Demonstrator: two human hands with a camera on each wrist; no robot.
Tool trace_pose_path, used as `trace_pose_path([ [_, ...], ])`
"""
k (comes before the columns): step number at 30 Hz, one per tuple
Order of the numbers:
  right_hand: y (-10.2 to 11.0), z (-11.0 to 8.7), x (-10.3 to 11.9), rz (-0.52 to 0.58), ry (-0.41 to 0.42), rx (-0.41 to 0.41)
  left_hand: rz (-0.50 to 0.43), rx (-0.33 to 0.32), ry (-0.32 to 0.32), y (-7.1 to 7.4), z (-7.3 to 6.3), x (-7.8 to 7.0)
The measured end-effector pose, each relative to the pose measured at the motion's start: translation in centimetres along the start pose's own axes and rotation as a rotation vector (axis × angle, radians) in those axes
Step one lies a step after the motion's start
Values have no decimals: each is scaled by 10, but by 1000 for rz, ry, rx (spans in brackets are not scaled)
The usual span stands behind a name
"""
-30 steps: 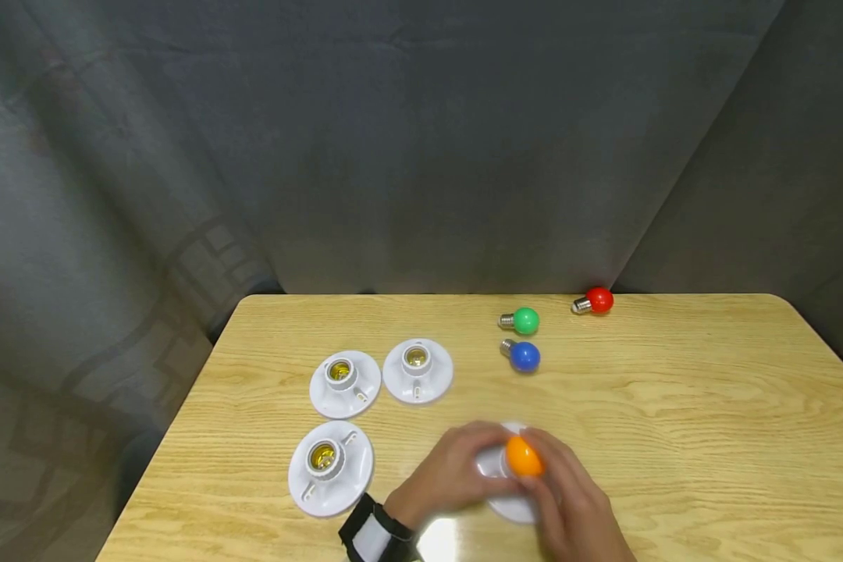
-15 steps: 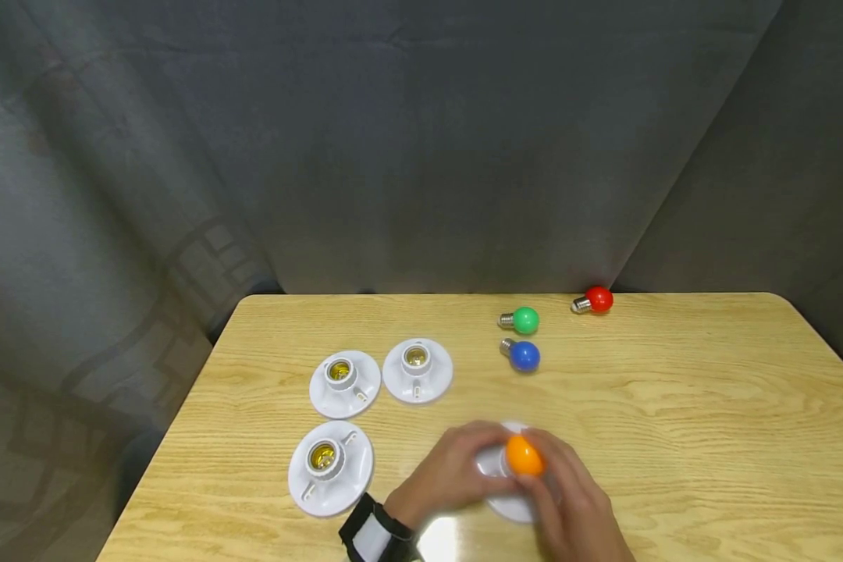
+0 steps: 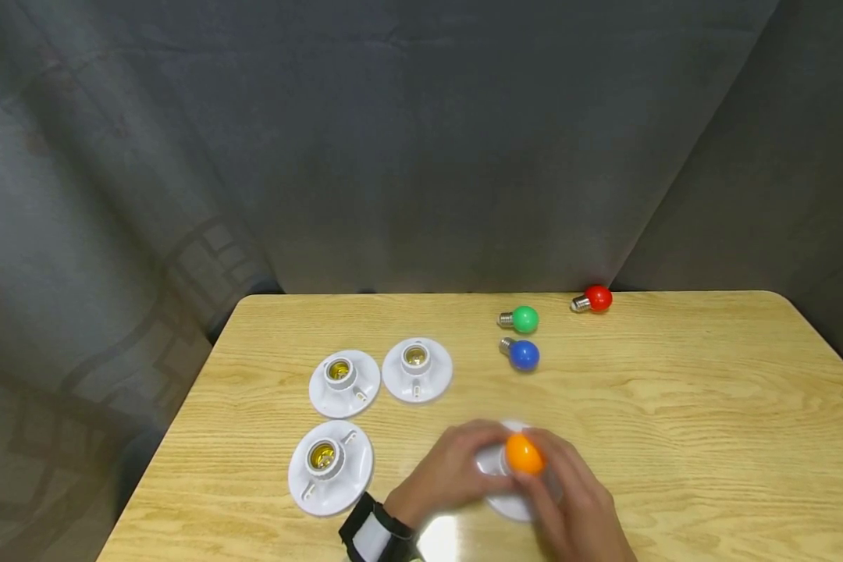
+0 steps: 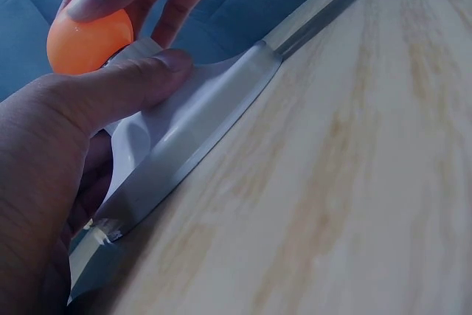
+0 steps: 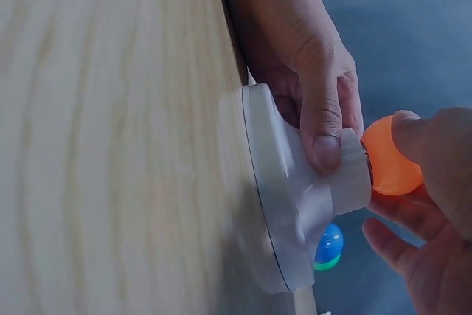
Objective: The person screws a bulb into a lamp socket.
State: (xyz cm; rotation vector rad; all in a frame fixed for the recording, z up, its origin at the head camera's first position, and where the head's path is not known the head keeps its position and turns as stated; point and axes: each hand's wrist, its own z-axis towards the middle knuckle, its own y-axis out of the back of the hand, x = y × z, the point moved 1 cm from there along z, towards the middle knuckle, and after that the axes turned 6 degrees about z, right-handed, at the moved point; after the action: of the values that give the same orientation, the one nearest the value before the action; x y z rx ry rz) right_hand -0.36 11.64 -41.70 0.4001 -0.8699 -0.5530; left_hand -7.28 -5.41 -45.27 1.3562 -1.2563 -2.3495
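Note:
An orange light bulb (image 3: 524, 454) sits at the mouth of a round white lamp holder (image 3: 510, 507), low on the table in the head view. My right hand (image 3: 578, 499) pinches the bulb between thumb and fingers. From the other side my left hand (image 3: 453, 472) grips the lamp holder, its thumb against the raised collar (image 5: 350, 175) in the right wrist view. The bulb's glass (image 4: 88, 43) stands just above the collar in the left wrist view. Its screw base is mostly hidden, so I cannot tell how deep it sits.
Three more white lamp holders, left (image 3: 330, 468), back left (image 3: 344, 384) and middle (image 3: 417, 371), stand with bare sockets. Beyond the hands lie a blue bulb (image 3: 524, 356), a green bulb (image 3: 525, 319) and a red bulb (image 3: 599, 298) near the table's (image 3: 709, 421) back edge.

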Motion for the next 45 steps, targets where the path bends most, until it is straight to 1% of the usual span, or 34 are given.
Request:
trace_pose_path([
  [4,-1,1,0,-11,-25,-1,6,-10,-10,0,-1,1],
  [8,-3,0,0,-24,-44,-28,4,-8,0,0,-1,1],
  [11,-5,0,0,-17,-39,-54,-8,-5,9,0,0,1],
  [13,-5,0,-1,-7,-33,-57,-16,-4,10,-1,0,1],
  [17,-4,-1,-4,-10,-31,-23,-12,-6,6,-2,0,1],
  [21,-1,-3,-6,0,-38,46,6,0,8,-3,0,1],
  [24,-1,-4,-6,27,-2,66,13,8,18,-2,0,1],
  [28,-2,-3,-7,36,37,54,5,10,29,-2,0,1],
  [34,-2,-2,-6,15,30,45,-30,6,45,-2,0,0],
  [40,-2,-2,-5,3,33,34,-54,10,75,-2,0,0],
  [45,-2,-3,-4,-10,17,28,-68,16,91,-1,0,-1],
])
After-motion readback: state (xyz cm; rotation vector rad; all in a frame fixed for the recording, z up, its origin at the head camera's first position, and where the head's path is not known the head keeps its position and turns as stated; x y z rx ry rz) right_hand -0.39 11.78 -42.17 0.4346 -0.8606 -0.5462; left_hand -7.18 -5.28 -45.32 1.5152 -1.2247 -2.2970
